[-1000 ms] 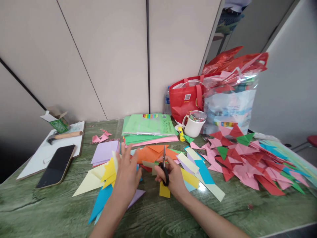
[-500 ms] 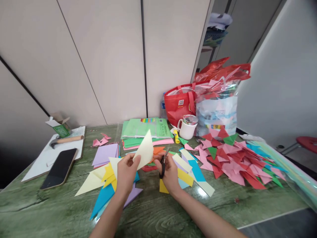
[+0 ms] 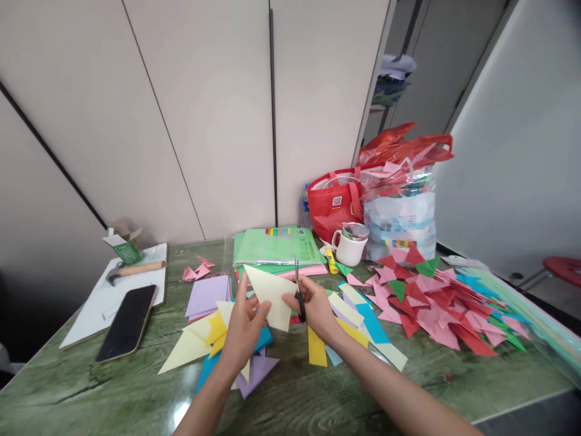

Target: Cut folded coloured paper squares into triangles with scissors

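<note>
We hold the pale yellow paper (image 3: pixel 269 295) up over the table's (image 3: pixel 113 393) middle, left hand (image 3: pixel 242 330) pinching it, right hand (image 3: pixel 313 309) gripping scissors (image 3: pixel 298 297), likely about to cut carefully.

This looks like an office or activity room used for paper craft: plain pale partition panels (image 3: pixel 190 121) back a green marble-patterned table (image 3: pixel 318 399) strewn with cut coloured paper triangles (image 3: pixel 436 303), a pack of coloured sheets (image 3: pixel 276 245), a mug (image 3: pixel 350 247) and bags of scraps (image 3: pixel 399 206).
</note>
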Motion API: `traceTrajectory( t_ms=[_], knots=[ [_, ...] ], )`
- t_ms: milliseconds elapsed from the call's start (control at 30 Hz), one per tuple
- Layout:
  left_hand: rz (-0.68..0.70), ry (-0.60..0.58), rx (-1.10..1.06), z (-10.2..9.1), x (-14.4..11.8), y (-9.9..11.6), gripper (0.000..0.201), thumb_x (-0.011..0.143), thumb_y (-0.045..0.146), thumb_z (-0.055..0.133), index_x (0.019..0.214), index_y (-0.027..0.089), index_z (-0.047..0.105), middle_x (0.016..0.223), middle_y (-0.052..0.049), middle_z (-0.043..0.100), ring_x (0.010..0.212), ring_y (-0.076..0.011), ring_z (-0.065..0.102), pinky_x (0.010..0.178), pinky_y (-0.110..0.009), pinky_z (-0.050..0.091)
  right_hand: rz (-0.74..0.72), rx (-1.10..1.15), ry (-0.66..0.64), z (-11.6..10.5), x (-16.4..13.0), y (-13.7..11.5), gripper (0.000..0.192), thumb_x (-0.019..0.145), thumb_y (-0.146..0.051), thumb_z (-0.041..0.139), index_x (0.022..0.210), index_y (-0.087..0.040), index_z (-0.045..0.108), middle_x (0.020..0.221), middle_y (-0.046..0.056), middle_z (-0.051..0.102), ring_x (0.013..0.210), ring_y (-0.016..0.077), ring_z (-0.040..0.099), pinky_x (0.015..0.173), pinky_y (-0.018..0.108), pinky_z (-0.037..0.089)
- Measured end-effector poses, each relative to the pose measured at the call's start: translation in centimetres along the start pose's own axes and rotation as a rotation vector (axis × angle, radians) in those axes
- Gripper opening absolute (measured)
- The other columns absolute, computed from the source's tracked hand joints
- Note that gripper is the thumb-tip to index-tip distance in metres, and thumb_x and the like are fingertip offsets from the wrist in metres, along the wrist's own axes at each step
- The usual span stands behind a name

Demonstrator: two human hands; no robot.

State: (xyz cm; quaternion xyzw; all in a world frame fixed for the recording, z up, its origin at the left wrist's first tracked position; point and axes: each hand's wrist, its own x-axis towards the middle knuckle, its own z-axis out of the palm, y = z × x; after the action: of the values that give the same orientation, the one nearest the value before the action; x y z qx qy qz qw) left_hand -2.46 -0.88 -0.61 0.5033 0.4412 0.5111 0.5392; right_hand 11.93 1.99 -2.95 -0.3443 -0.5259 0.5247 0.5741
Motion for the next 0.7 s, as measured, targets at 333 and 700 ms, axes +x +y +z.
traceTrajectory(
  t_ms=[333,700],
  knots=[
    [0.267,0.314,0.355,-2.4,2.8,4.0,0.081,0.082,0.034,0.052,0.144,0.020,0.002,0.059,0.006,0.042,0.042,-0.0095,0.038,0.045,-0.021,0.038,0.226,0.115,-0.088,5.1,-2.0,-0.7,0.041,0.057,-0.038,0.079,0.081,-0.017,0.053,0.062,-0.004,0.052,0.055,0.0097,0.047,0.054,0.022,0.037],
    [0.178,0.180,0.164,-3.8,4.6,4.6,0.054,0.078,0.035,0.057,0.129,0.021,0.048,0.052,0.008,0.034,0.048,-0.0081,0.030,0.046,-0.018,0.030,0.225,0.136,-0.115,8.0,-0.9,-0.9,0.037,0.057,-0.036,0.080,0.076,-0.017,0.053,0.068,-0.003,0.053,0.062,0.0112,0.048,0.060,0.023,0.037]
  ],
)
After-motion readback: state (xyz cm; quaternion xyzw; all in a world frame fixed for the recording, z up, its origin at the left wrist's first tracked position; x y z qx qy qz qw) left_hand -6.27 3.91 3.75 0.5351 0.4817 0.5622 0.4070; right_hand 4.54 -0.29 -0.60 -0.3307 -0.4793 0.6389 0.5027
